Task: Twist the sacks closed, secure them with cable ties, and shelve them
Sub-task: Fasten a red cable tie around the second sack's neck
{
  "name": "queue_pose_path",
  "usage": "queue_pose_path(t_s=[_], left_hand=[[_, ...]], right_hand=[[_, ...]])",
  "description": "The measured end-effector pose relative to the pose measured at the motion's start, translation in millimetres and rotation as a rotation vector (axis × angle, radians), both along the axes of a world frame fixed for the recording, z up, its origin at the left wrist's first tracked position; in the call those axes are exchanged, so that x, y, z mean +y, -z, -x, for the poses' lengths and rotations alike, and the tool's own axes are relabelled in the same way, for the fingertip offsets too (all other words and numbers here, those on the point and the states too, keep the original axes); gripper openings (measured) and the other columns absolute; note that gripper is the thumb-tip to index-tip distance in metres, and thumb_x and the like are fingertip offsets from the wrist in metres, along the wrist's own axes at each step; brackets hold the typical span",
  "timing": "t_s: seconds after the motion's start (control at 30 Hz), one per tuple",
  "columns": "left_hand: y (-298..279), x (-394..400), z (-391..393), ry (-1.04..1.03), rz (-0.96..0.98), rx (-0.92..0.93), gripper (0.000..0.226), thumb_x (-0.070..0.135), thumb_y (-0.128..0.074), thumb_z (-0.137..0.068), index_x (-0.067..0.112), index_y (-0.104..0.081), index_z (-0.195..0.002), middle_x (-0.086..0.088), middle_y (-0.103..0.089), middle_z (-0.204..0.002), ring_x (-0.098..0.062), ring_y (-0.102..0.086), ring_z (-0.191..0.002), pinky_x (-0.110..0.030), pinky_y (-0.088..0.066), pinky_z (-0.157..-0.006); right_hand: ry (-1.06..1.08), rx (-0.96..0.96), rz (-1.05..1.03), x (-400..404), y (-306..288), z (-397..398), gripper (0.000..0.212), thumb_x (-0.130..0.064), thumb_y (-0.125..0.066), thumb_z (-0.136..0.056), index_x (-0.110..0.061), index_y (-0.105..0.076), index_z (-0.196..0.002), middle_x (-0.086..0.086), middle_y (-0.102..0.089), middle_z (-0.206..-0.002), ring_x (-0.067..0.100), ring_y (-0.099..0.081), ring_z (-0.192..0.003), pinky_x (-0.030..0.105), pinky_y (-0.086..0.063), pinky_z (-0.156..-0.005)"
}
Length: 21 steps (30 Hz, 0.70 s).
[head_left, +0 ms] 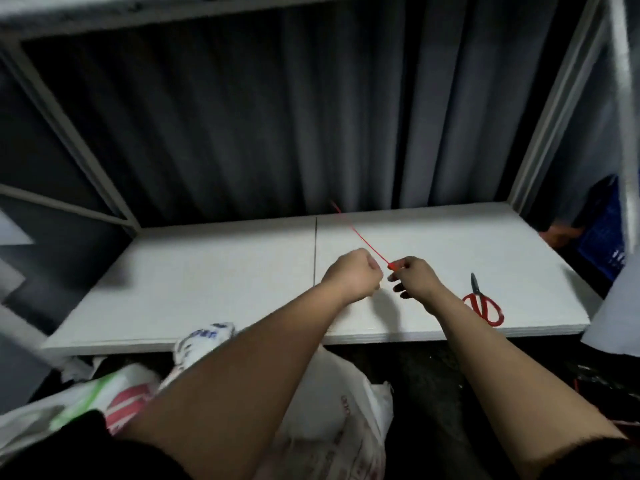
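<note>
**Head view: both hands over the shelf board, red cable tie pinched in the right**

Head view, biggest first. Corrugated dark wall [242, 116] fills the back, well beyond both hands. White shelf board [207, 278] lies flat under the hands, a seam line running just left of the left hand. White metal frame [554, 109] posts rise at the board's far corners. Sacks [332, 410] sit low, beneath the forearms and nearer the person than the board's front edge; printed white ones, one with green and red stripes to the left of the left forearm. Tops look loose, blurred.

Left hand [351, 275] is curled into a fist above the board, close beside the right hand; what it grips, cannot tell. Right hand [414, 280] has thumb and forefinger pinched on the near end of the red cable tie [360, 237]; the tie runs up and away to the left, past the left hand toward the wall. Red-handled scissors [482, 303] lie on the board just right of the right wrist, blades pointing away.
</note>
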<state>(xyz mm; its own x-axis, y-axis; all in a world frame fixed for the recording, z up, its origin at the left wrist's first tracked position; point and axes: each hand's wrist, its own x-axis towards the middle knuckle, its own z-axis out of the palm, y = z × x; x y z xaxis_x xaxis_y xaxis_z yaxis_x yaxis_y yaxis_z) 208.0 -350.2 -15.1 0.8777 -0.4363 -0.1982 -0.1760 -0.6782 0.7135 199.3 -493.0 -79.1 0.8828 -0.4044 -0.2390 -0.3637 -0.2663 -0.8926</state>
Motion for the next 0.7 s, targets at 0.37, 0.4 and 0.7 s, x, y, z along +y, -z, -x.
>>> queue_pose_path(t_s=[0.37, 0.4, 0.7], left_hand=[[-142, 213, 94, -0.152, 0.064, -0.337, 0.015, 0.020, -0.049, -0.086, 0.015, -0.061, -0.077, 0.003, -0.072, -0.072, -0.013, -0.071, -0.067, -0.041, -0.057, -0.079], [-147, 235, 103, -0.169, 0.080, -0.345, 0.016, 0.019, -0.050, -0.086, 0.016, -0.061, -0.075, 0.003, -0.071, -0.069, -0.014, -0.071, -0.066, -0.043, -0.058, -0.078], [-109, 445, 172, -0.550, 0.125, -0.305, 0.011, 0.016, -0.052, -0.092, 0.018, -0.056, -0.082, 0.002, -0.068, -0.073, -0.019, -0.067, -0.069, -0.032, -0.049, -0.069]], right_hand=[[-0.359, -0.211, 0.373, 207, -149, 68, 0.015, -0.025, -0.049, -0.093, -0.015, -0.057, -0.085, 0.003, -0.057, -0.082, 0.023, -0.051, -0.082, 0.031, -0.035, -0.067], [-0.381, -0.221, 0.385, 227, -151, 77, 0.017, -0.026, -0.047, -0.094, -0.015, -0.059, -0.088, 0.005, -0.060, -0.088, 0.024, -0.054, -0.087, 0.032, -0.037, -0.071], [-0.707, -0.237, 0.251, 402, -129, 138, 0.024, -0.005, -0.038, -0.092, -0.025, -0.046, -0.081, 0.001, -0.056, -0.064, 0.018, -0.049, -0.057, 0.032, -0.041, -0.065]])
